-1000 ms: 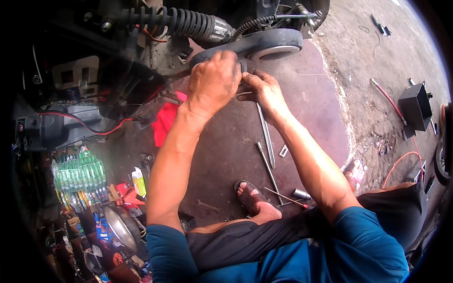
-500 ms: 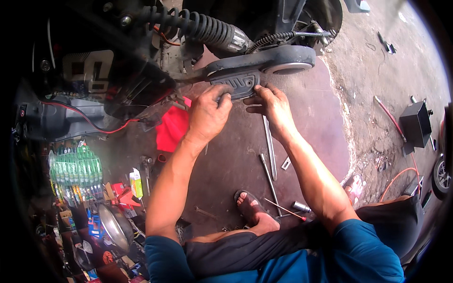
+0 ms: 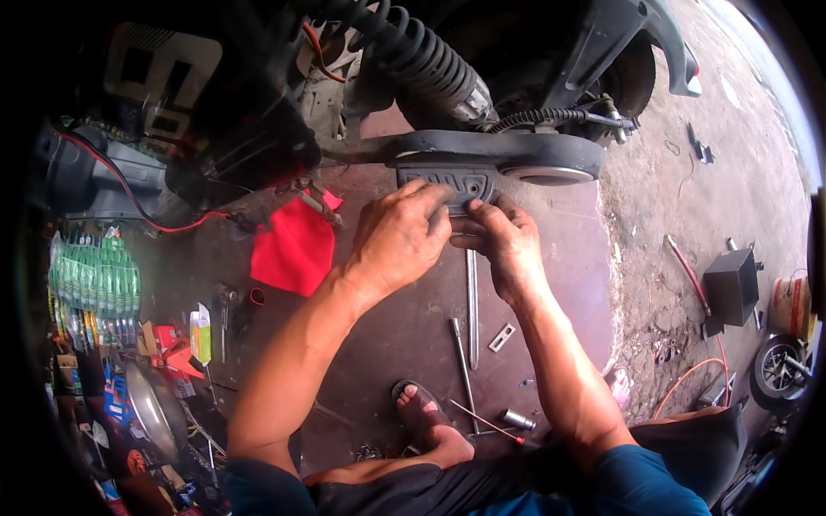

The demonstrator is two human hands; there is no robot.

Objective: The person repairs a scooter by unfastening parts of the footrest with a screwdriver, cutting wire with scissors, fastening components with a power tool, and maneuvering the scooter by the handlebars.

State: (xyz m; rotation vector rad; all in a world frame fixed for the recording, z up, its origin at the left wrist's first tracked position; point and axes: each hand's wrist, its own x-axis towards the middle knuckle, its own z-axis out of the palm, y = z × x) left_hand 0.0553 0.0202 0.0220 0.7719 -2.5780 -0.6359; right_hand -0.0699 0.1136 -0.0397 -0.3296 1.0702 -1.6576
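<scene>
A dark grey ribbed plastic cover [image 3: 475,185] with a round hole near its right end sits against the near side of the long black arm [image 3: 546,150] by the vehicle's wheel. My left hand [image 3: 397,230] is closed, its curled fingers over the left and middle part of the cover. My right hand [image 3: 506,241] pinches the lower right edge, thumb on the face and the other fingers folded beneath. Both hands look blackened at the fingertips. What lies behind the cover is hidden.
Above hangs a coil-spring shock absorber [image 3: 434,77]. A red cloth [image 3: 293,245] lies left of my hands. Below are a long metal bar [image 3: 472,318], a T-handle wrench [image 3: 463,361], a screwdriver [image 3: 495,424] and a socket [image 3: 518,419]. A black box [image 3: 731,286] stands at right.
My view has shifted, so the vehicle and floor items sit differently in the picture. My left hand has slid right along the cover, closer to my right hand, which keeps its pinch.
</scene>
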